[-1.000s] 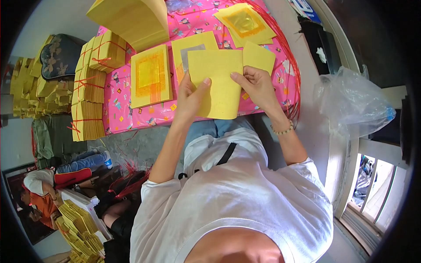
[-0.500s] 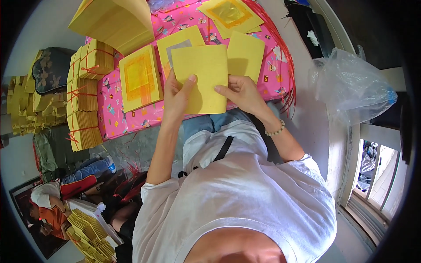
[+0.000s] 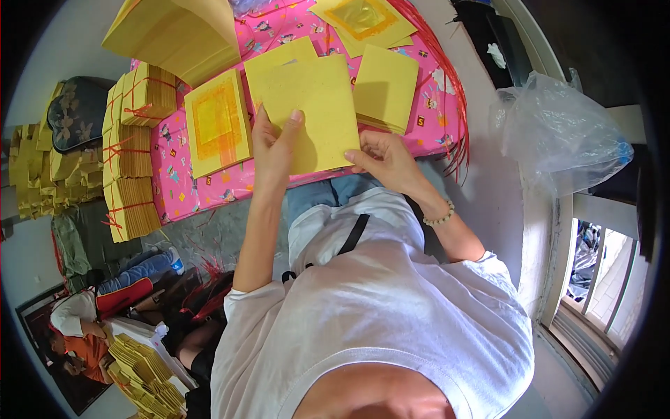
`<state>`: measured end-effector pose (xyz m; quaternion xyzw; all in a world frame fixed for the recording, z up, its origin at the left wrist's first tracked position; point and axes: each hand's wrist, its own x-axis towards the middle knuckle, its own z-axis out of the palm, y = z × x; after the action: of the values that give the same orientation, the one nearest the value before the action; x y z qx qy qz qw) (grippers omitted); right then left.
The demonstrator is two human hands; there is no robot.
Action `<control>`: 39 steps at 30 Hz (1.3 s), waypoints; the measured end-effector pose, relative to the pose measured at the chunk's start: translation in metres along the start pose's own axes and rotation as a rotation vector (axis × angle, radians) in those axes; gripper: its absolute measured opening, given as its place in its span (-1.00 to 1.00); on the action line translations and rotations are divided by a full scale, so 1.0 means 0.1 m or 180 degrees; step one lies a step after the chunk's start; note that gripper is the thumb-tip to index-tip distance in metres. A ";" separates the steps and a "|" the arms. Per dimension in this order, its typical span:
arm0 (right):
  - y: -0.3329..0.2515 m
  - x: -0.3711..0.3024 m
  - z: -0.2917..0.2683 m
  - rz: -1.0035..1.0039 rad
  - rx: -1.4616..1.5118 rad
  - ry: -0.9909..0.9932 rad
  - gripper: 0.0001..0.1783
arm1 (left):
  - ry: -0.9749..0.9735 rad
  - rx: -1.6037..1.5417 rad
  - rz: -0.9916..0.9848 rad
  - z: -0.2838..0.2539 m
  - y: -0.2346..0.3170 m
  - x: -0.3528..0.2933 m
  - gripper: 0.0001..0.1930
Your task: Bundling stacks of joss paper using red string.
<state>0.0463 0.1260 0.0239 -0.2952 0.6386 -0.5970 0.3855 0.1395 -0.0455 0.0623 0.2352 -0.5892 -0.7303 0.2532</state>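
Between my hands is a plain yellow sheet of paper (image 3: 317,105), held tilted over the near edge of the pink table; whether it is one sheet or several folded together I cannot tell. My left hand (image 3: 273,143) grips its left side, thumb on top and fingers beneath. At the lower right corner, my right hand (image 3: 382,159) pinches the edge with thumb and curled fingers. Partly behind the sheet lies another yellow paper (image 3: 279,54). To its right rests a stack of plain yellow paper (image 3: 387,84). On the left sits a stack with an orange-framed gold square (image 3: 218,126).
Bundles of yellow paper tied with red string (image 3: 132,206) line the table's left edge. Red strands (image 3: 457,115) hang along the right edge of the pink tablecloth (image 3: 181,188). A clear plastic bag (image 3: 558,133) hangs at right. Other people (image 3: 84,335) sit at lower left by more paper.
The yellow sheet has swung to a tilt and spread wider to the left. My right hand has slid down to its lower corner. The view has shifted slightly.
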 end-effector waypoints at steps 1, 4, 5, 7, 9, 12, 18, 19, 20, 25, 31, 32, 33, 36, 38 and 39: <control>0.01 -0.01 0.01 0.0033 0.0163 0.0017 -0.77 | 0.0035 0.0077 0.0062 0.00 -0.03 0.00 -0.57; -0.06 -0.18 -0.06 0.0152 -0.0192 -0.0193 -0.72 | 0.0158 0.0074 0.0091 -0.01 -0.05 0.02 -0.59; -0.03 -0.24 -0.10 0.0158 -0.0182 -0.0194 -0.72 | 0.0255 -0.0003 0.0073 -0.02 -0.03 0.04 -0.60; 0.08 -0.37 -0.22 0.0679 -0.2207 -0.1571 -0.68 | 0.0229 0.0033 0.0068 -0.11 0.01 0.09 -0.61; 0.70 -0.66 -0.17 0.0805 -0.3524 -0.1444 -0.70 | 0.0151 0.0021 0.0020 -0.08 0.02 0.10 -0.62; 1.27 -0.87 -0.24 0.1189 -0.3447 -0.2064 -0.67 | 0.0034 0.0115 -0.0071 -0.02 0.03 0.17 -0.61; 1.28 -0.82 -0.18 0.1296 -0.2841 -0.1673 -0.58 | -0.0375 0.0343 -0.0194 0.14 0.06 0.46 -0.57; 1.22 -0.79 -0.15 0.1303 -0.2843 -0.1674 -0.58 | -0.0416 0.0288 -0.0235 0.19 0.05 0.52 -0.56; 1.09 -0.73 -0.12 0.1471 -0.2823 -0.1884 -0.53 | -0.0454 0.0233 -0.0269 0.25 0.05 0.58 -0.54; 0.97 -0.73 -0.18 0.1508 -0.2819 -0.2042 -0.43 | -0.0698 0.0637 -0.0413 0.52 -0.08 0.82 -0.52; 0.96 -0.74 -0.26 0.1357 -0.2985 -0.1502 -0.53 | -0.0943 0.0620 -0.0770 0.75 -0.40 1.03 -0.54; 0.85 -0.73 -0.31 0.0885 -0.2507 -0.0788 -0.62 | -0.0885 0.0714 -0.0784 0.76 -0.43 1.03 -0.54; 0.73 -0.71 -0.37 0.0420 -0.2006 -0.0090 -0.71 | -0.0877 0.0713 -0.0795 0.76 -0.48 1.07 -0.54; 0.30 -0.45 -0.60 -0.0208 -0.1689 0.1630 -0.78 | -0.0966 0.0727 -0.0825 0.74 -0.66 1.12 -0.55; 0.20 -0.20 -0.86 -0.0400 -0.1536 0.2020 -0.76 | -0.0966 0.0897 -0.1053 0.80 -0.68 1.12 -0.53; 0.17 -0.08 -0.95 -0.0548 -0.1612 0.2112 -0.73 | -0.0959 0.0894 -0.1072 0.82 -0.69 1.11 -0.53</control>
<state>-0.0280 0.1851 0.0070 -0.2248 0.8275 -0.5139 0.0232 -0.0040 -0.0448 0.0052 0.2514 -0.6684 -0.7000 0.0024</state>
